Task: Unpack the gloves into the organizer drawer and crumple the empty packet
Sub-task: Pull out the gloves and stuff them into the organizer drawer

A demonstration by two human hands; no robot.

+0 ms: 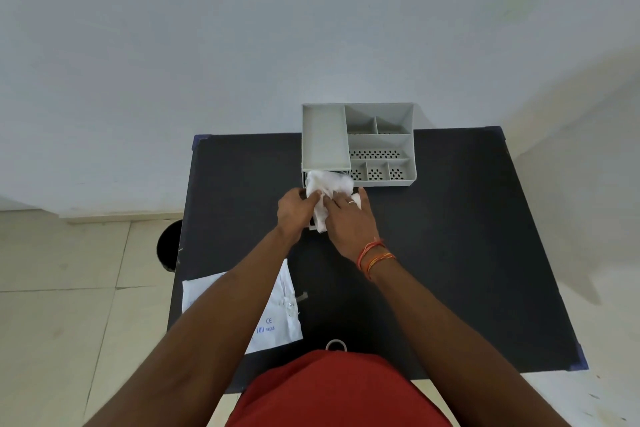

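A grey organizer [381, 142] with several compartments stands at the far edge of the black table [450, 253]. Its drawer [311, 227] is pulled out toward me at the lower left, mostly hidden by my hands. A bunch of thin white gloves [329, 184] is heaped over the drawer. My left hand [294, 211] pinches the gloves from the left. From the right, my right hand [346, 222] presses on the same bunch. The flat white packet [273, 319], printed "100 pieces", lies near the table's front left, partly under my left forearm.
A small ring-shaped object [335, 344] lies at the table's near edge by my red shirt. A dark round bin [169, 246] stands on the tiled floor left of the table. A pale wall rises behind the organizer.
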